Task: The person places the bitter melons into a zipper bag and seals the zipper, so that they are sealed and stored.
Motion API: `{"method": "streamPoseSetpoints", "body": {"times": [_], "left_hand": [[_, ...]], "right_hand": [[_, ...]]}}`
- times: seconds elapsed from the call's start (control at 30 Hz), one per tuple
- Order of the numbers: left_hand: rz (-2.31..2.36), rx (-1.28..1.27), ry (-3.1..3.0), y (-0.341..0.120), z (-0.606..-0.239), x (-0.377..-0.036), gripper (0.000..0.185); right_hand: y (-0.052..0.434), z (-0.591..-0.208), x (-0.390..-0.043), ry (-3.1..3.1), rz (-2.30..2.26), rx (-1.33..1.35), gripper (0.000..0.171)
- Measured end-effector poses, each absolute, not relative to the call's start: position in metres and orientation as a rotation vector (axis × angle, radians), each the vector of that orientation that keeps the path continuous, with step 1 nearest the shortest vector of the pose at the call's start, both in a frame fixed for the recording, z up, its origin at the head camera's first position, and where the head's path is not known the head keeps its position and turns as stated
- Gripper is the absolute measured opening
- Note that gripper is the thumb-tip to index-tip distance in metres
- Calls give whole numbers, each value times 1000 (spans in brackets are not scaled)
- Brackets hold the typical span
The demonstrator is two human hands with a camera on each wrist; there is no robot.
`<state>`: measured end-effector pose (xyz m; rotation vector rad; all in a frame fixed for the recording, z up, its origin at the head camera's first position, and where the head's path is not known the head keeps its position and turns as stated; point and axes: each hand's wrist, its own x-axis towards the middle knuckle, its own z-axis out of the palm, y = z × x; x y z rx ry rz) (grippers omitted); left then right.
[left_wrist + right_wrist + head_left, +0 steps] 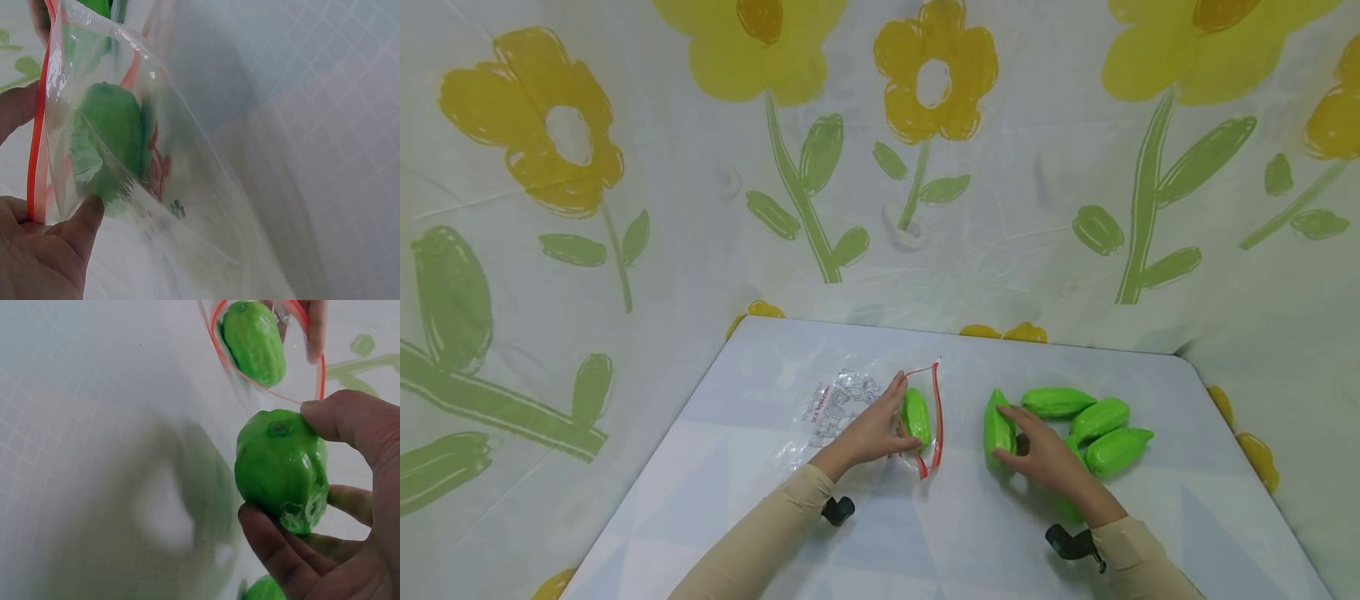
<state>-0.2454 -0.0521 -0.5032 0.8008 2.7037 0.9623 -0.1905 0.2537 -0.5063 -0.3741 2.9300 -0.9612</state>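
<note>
The right hand (pixel 1045 457) is gripping a green fruit (pixel 998 427), thumb and fingers curled round its sides, near the middle of the table (pixel 970 533). In the right wrist view the fruit (pixel 282 469) is showing a ribbed, glossy skin with a scuffed patch at its lower end; it is looking firm and fairly light, probably plastic, so it should be handling stiffly but could be slipping on smooth skin. Taking it across its thick middle, as the hand is doing, seems the safest hold.

Just to its left, a clear bag (pixel 857 408) with a red zip rim (pixel 936 417) is lying on the table, its mouth facing the held fruit. The left hand (pixel 876 429) is pinching the rim and holding the mouth open; in the left wrist view the thumb (pixel 80 222) is pressing the thin film by the red strip (pixel 37 150). The film is looking soft, limp and crinkly, so the rim is the best place to hold it. One fruit (pixel 916 417) is already lying inside the bag.

Three more fruits (pixel 1093 425) are lying clustered just right of the right hand.
</note>
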Motion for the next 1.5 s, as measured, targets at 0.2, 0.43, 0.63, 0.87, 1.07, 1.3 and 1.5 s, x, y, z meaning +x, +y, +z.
{"method": "streamPoseSetpoints", "body": {"times": [0.2, 0.43, 0.63, 0.87, 1.07, 1.3, 1.5], "left_hand": [[960, 798, 2702, -52, -503, -246, 107], [944, 802, 2715, -50, -503, -246, 107], [943, 807, 2716, -50, -504, -247, 108], [938, 816, 2718, -50, -503, -246, 107], [926, 819, 2724, -50, -502, -245, 107], [937, 833, 2719, -50, -502, -245, 106], [951, 850, 2719, -50, -502, -245, 106]], "right_hand": [[249, -505, -194, 2904, -992, -353, 80], [241, -503, -197, 2862, -1069, -373, 79], [236, -504, -199, 2828, -1106, -387, 78], [229, -503, -200, 2787, -1165, -383, 77], [224, -503, -201, 2760, -1203, -419, 76], [216, -506, -205, 2717, -1239, -440, 76], [209, -507, -207, 2719, -1237, -519, 75]]}}
